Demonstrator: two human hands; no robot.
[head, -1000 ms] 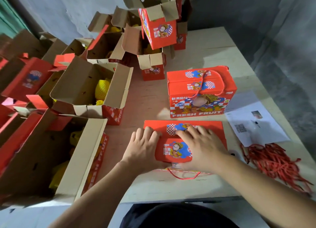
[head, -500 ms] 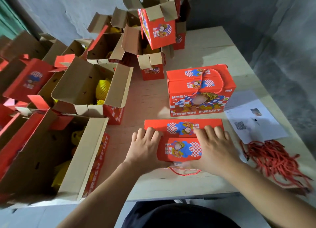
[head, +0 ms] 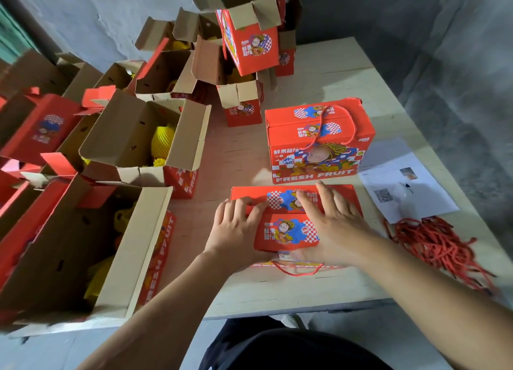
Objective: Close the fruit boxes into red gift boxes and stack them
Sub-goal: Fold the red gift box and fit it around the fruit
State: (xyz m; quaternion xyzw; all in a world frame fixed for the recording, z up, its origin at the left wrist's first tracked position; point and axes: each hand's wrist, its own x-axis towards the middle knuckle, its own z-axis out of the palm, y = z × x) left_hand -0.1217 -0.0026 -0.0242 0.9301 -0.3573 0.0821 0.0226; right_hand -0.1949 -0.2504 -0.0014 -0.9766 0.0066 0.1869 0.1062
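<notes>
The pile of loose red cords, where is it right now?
In the head view, the red cords lie at the table's right edge, just below the white paper sheet and right of the right hand.

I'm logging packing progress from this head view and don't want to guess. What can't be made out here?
- Contents of the near box: closed flaps plus the left hand and right hand cover it.
- Contents of the finished box: shut.
- Print on the paper sheet: too small.
- The tall stack of open boxes: top cut off by the frame edge.
</notes>
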